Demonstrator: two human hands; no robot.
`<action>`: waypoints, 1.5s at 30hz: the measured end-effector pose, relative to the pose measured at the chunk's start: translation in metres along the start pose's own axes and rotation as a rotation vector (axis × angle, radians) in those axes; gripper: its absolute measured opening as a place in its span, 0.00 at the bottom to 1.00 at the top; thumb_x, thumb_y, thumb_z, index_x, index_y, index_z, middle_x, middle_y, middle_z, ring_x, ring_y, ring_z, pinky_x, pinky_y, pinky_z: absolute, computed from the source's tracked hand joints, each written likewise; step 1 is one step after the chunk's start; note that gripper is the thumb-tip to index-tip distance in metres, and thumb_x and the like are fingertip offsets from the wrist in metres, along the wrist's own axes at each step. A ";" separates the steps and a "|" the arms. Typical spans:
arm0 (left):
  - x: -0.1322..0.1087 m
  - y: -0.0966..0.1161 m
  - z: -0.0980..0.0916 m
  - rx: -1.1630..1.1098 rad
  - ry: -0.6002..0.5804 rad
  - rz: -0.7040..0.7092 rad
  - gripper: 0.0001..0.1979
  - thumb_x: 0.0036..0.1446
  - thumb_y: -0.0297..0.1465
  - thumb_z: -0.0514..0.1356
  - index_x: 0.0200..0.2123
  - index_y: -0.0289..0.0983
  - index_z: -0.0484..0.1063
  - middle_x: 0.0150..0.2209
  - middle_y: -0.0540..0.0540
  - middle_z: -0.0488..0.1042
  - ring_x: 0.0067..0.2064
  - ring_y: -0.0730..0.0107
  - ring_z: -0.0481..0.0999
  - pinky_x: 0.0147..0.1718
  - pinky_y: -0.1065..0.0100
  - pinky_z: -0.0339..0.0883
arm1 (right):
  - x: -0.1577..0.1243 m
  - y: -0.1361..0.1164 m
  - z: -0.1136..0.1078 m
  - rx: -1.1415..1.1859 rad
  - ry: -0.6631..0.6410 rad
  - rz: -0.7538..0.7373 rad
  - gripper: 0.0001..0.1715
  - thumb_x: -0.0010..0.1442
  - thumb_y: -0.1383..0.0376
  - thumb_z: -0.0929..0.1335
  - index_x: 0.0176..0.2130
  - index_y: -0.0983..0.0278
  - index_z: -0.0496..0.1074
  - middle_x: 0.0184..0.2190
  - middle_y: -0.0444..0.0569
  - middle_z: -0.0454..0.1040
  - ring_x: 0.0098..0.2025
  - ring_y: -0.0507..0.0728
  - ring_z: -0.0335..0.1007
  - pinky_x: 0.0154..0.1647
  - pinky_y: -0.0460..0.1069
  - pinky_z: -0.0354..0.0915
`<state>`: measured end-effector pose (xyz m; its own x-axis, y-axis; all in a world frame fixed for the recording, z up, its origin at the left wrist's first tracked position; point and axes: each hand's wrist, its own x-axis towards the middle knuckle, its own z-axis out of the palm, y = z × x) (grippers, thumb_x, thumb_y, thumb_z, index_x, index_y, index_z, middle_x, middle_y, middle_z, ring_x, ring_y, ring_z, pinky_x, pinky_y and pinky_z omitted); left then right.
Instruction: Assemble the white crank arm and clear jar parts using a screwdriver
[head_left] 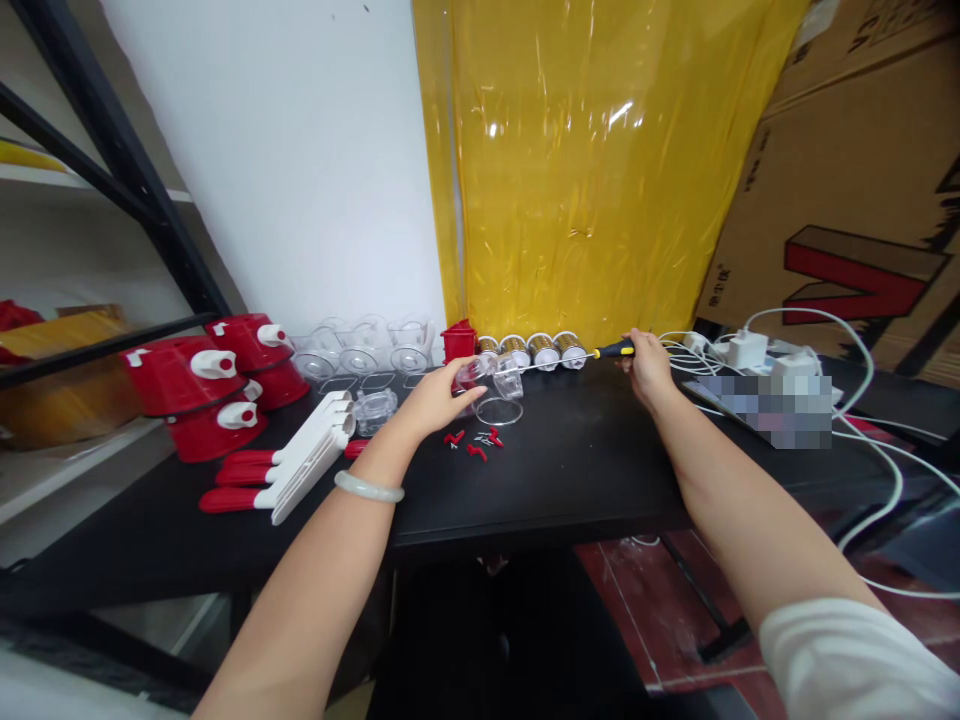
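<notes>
My left hand point(442, 398) is closed on a clear plastic part point(507, 378) above the black table. In my right hand point(646, 366) is a screwdriver point(616, 350) with a blue and yellow handle, its long shaft pointing left to the clear part. Whether the tip touches the part is too small to tell. Just below lies a clear ring point(499, 411) on the table, with small red pieces point(477, 452) and silver screws point(484, 438) nearer the front edge.
Red housings point(187, 375) and white pieces with red handles point(311, 455) lie left. Clear cups point(360, 350), a red container point(459, 342) and several metallic cylinders point(543, 351) line the back. Cables, white plugs point(747, 350) and a cardboard box point(847, 200) are right.
</notes>
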<state>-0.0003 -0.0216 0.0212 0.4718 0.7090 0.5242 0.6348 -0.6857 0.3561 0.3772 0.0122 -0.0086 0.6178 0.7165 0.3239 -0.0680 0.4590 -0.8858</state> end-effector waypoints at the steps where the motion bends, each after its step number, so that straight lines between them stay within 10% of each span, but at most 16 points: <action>1: 0.000 0.000 0.000 0.001 -0.001 -0.003 0.29 0.61 0.45 0.59 0.62 0.41 0.63 0.56 0.41 0.74 0.55 0.56 0.75 0.55 0.56 0.66 | -0.001 -0.001 0.000 0.006 -0.010 0.016 0.14 0.59 0.54 0.64 0.31 0.61 0.68 0.14 0.35 0.56 0.11 0.47 0.48 0.16 0.45 0.57; 8: 0.000 0.003 -0.001 0.002 -0.004 -0.013 0.29 0.61 0.45 0.59 0.62 0.40 0.63 0.56 0.41 0.74 0.55 0.55 0.75 0.55 0.55 0.66 | -0.009 -0.010 0.003 0.153 -0.051 0.209 0.15 0.62 0.55 0.58 0.35 0.59 0.66 0.19 0.41 0.69 0.17 0.52 0.65 0.18 0.46 0.64; 15: 0.000 0.003 -0.001 -0.007 -0.007 -0.009 0.29 0.61 0.45 0.59 0.62 0.41 0.63 0.56 0.41 0.74 0.56 0.55 0.75 0.55 0.55 0.66 | -0.006 -0.004 0.003 0.067 -0.058 0.057 0.25 0.60 0.42 0.63 0.29 0.59 0.59 0.10 0.34 0.52 0.10 0.47 0.46 0.17 0.45 0.61; 20: 0.000 0.003 0.000 -0.005 -0.003 -0.010 0.30 0.60 0.45 0.59 0.62 0.41 0.63 0.56 0.41 0.74 0.55 0.54 0.75 0.55 0.55 0.67 | -0.009 -0.012 0.006 0.158 -0.094 0.242 0.28 0.66 0.48 0.50 0.32 0.61 0.64 0.13 0.43 0.63 0.13 0.52 0.60 0.16 0.46 0.59; 28: 0.000 0.003 -0.001 -0.004 -0.007 -0.014 0.30 0.60 0.45 0.59 0.62 0.41 0.63 0.56 0.41 0.74 0.56 0.54 0.75 0.55 0.55 0.66 | -0.010 -0.013 0.004 0.172 -0.034 0.211 0.13 0.62 0.59 0.59 0.36 0.62 0.68 0.21 0.43 0.72 0.18 0.51 0.69 0.22 0.45 0.65; 37: 0.000 0.005 -0.002 -0.006 -0.011 -0.017 0.30 0.60 0.45 0.59 0.62 0.41 0.63 0.56 0.41 0.74 0.56 0.54 0.75 0.56 0.55 0.66 | -0.007 -0.006 0.004 0.071 -0.015 0.094 0.20 0.61 0.47 0.63 0.31 0.59 0.65 0.10 0.33 0.54 0.09 0.48 0.51 0.15 0.45 0.62; 45: -0.001 0.006 -0.002 -0.013 -0.010 -0.021 0.29 0.60 0.44 0.60 0.62 0.40 0.63 0.57 0.41 0.74 0.56 0.54 0.74 0.55 0.55 0.66 | -0.012 -0.015 0.001 0.127 -0.082 0.196 0.17 0.61 0.58 0.56 0.39 0.61 0.69 0.21 0.42 0.70 0.14 0.50 0.64 0.16 0.45 0.63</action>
<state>0.0017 -0.0267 0.0246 0.4648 0.7247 0.5087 0.6367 -0.6728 0.3767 0.3697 -0.0028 0.0012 0.5182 0.8360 0.1804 -0.2813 0.3659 -0.8871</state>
